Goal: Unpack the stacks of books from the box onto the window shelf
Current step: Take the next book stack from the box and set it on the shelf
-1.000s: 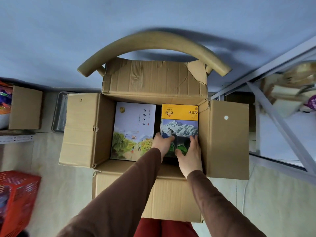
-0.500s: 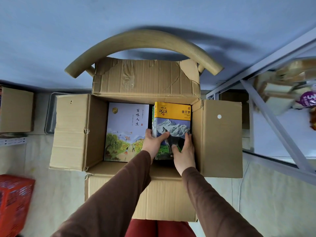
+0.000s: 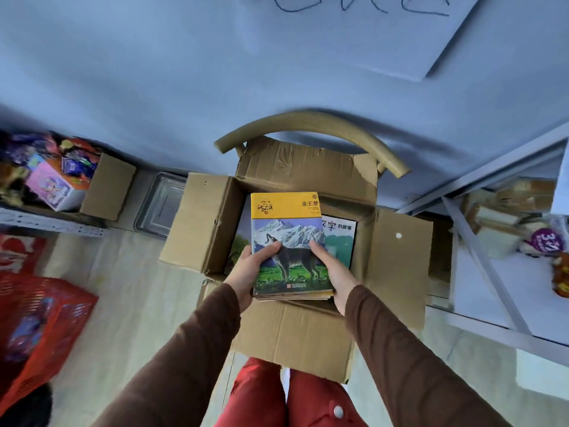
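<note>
An open cardboard box [image 3: 397,260] rests on a wooden chair [image 3: 311,124]. Above the box I hold a stack of books [image 3: 286,229] whose top cover shows a yellow band, snowy mountains and a wolf. My left hand [image 3: 251,272] grips the stack's left edge and my right hand [image 3: 334,272] grips its right edge, thumbs on the cover. Inside the box, a book with a dark cover and white characters [image 3: 340,238] lies on the right. A sliver of another book [image 3: 238,248] shows on the left, mostly hidden by the stack.
A red plastic basket [image 3: 40,328] stands at lower left. A shelf with colourful packages and a small cardboard box [image 3: 107,186] is at left, with a clear plastic tray [image 3: 160,204] behind the box flap. A white metal rack [image 3: 480,260] with goods stands at right.
Both hands have lifted the stack of books up out of the right side of the box, uncovering another book beneath. The view has tilted up and shifted left.
</note>
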